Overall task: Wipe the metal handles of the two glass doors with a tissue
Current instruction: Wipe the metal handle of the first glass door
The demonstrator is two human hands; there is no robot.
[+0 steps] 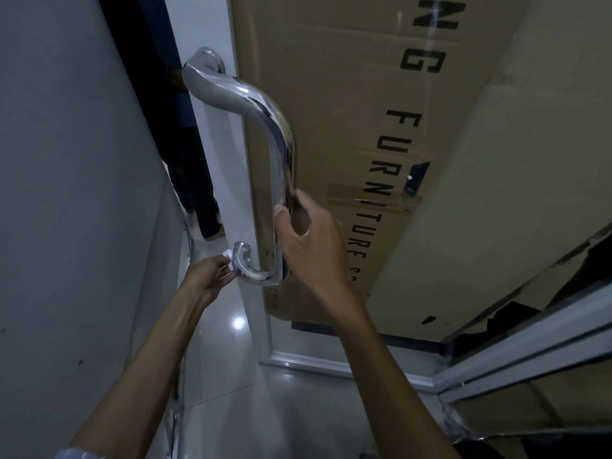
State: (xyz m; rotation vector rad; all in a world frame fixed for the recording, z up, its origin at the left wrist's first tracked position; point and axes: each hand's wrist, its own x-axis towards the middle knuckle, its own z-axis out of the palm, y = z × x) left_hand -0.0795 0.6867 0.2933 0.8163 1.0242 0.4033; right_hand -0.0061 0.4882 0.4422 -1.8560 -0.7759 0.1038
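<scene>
My left hand (207, 276) is nearest, low and to the left, its fingertips pinching a small white wad of tissue (228, 254) against the lower curl of the metal handle (265, 150), just where that bend turns in toward the glass door (255, 313). The tissue is light and soft, I judge, and will tear or shed if I drag it hard, so it is best kept bunched under my fingertips and pressed flat. A little farther up and to the right, my right hand (308, 236) curls its thumb and fingers round the straight upright run of the handle, steadying it. The handle is polished, rigid and fixed, likely slick under bare skin, so the mid-bar is the sound place to hold. Beyond it the bar climbs to its upper mount, with a printed cardboard box (364, 127) behind the glass.
</scene>
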